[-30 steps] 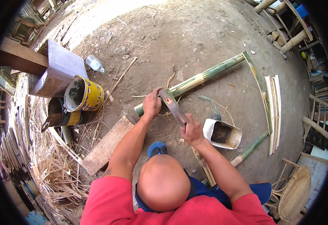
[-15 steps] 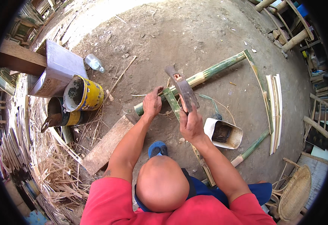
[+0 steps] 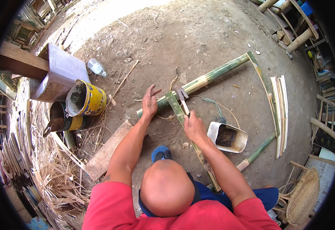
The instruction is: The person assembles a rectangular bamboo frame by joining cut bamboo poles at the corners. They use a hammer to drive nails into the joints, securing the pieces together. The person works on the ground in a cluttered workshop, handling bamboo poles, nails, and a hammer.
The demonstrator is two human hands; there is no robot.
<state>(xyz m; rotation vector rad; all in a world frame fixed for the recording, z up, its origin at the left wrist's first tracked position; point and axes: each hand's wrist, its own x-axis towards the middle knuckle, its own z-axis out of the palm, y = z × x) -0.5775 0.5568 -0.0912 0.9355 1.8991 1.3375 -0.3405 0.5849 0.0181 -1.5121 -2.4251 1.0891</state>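
My right hand (image 3: 195, 128) grips a hammer (image 3: 183, 100) by its handle. Its head is down at the near side of a green bamboo pole (image 3: 221, 71), beside the end of a split bamboo slat (image 3: 176, 107). That slat lies across the pole and runs back toward my body. My left hand (image 3: 150, 102) is open, fingers spread, at the pole's left end, just left of the slat; whether its palm touches the pole I cannot tell. Another bamboo slat (image 3: 269, 92) joins the pole's far end, and a second pole (image 3: 260, 149) lies at the lower right.
Right of my right hand stands a cut white plastic container (image 3: 241, 142) with dark contents. Pale strips (image 3: 281, 115) lie farther right. A wooden board (image 3: 108, 151), a yellow bucket (image 3: 94, 97), a dark bucket (image 3: 58, 115) and a clear bottle (image 3: 96, 67) are on the left.
The hammer has come down from a raised position to the slat's end at the pole. My left hand has drawn slightly left, away from the slat, and its fingers have spread.
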